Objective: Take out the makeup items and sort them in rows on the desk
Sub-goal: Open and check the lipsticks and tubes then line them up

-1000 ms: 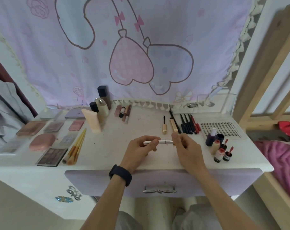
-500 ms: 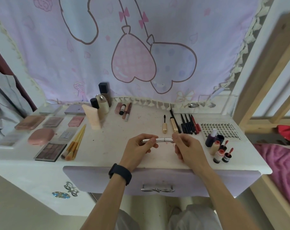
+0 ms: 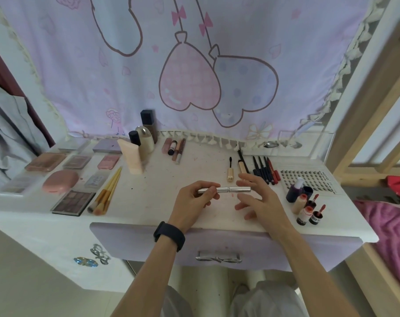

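The right hand has let go of the silver tube it was pinching half a second ago; its fingers are now straight and spread, holding nothing, with the tube's right end lying between thumb and forefinger, though I cannot tell whether it touches them. Nearest me, below both forearms, is the bow-shaped drawer handle, and a dark wristband sits on the left wrist. The left hand curls its fingers and thumb round the tube's left half and holds it level just above the front middle of the desk. At the front right stand small bottles with red and orange caps. To the front left lie a dark eyeshadow palette, a bundle of brushes and a pink compact. Farther back, just beyond the hands, a gold mascara lies beside a row of dark pencils, with a lash tray to their right. A cream tube stands left of centre, tall bottles and lip glosses line the back edge, and a pink curtain hangs behind.
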`<state>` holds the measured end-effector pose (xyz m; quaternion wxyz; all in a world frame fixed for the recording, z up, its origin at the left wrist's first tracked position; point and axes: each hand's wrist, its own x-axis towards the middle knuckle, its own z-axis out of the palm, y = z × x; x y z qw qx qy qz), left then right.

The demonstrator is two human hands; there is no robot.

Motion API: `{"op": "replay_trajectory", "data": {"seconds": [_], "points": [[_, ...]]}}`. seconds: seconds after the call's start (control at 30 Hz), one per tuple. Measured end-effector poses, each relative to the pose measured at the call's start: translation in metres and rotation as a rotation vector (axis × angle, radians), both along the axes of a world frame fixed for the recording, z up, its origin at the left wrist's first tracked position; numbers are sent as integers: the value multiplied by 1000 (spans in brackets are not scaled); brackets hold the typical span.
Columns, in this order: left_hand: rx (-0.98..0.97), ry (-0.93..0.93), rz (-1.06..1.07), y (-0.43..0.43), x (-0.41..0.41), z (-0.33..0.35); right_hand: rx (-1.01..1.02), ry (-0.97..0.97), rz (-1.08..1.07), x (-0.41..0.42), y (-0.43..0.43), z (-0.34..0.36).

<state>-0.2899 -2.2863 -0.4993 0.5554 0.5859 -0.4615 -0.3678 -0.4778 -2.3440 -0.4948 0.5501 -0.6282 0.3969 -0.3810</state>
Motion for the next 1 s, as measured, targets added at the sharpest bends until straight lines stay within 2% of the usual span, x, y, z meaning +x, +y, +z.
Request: {"op": "replay_trajectory", "data": {"seconds": [0.1, 0.2, 0.37, 0.5, 0.7, 0.87, 1.0], "points": [[4, -5, 3, 0, 0, 0, 52, -12, -45, 2, -1, 2], [8, -12, 1, 0, 0, 0, 20, 23, -92, 3, -1, -3], [12, -14, 11, 0, 0, 0, -4, 6, -28, 1, -2, -4], [7, -9, 19, 0, -1, 0, 48, -5, -86, 3, -2, 0], [-1, -6, 28, 0, -2, 0, -38, 14, -69, 1, -1, -6], [-8, -5, 23, 1, -2, 0, 49, 9, -116, 4, -2, 0], [-8, -7, 21, 1, -2, -1, 15, 19, -151, 5, 0, -4]]}}
